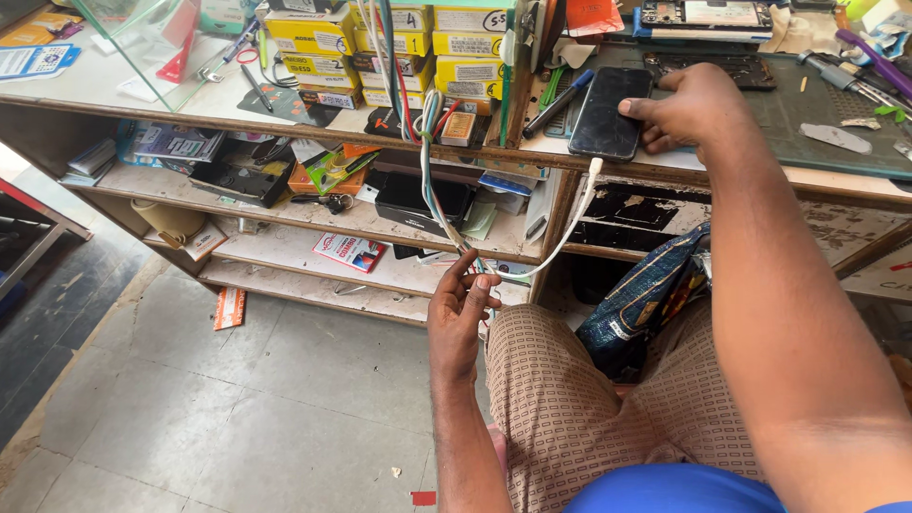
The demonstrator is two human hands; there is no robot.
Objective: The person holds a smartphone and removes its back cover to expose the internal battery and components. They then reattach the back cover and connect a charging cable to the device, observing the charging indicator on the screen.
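My right hand rests on a black smartphone lying on the workbench edge, fingers gripping its right side. A white cable is plugged into the phone's near end and loops down to my left hand, which pinches the cable between fingertips below the bench, beside my patterned trousers. A bundle of other cables hangs down from the bench top toward the same hand.
Yellow boxes are stacked on the counter beside a glass case. A green work mat holds tools and a phone frame. Shelves below hold packets and a black box. A blue patterned bag sits by my knee. Grey tiled floor lies at left.
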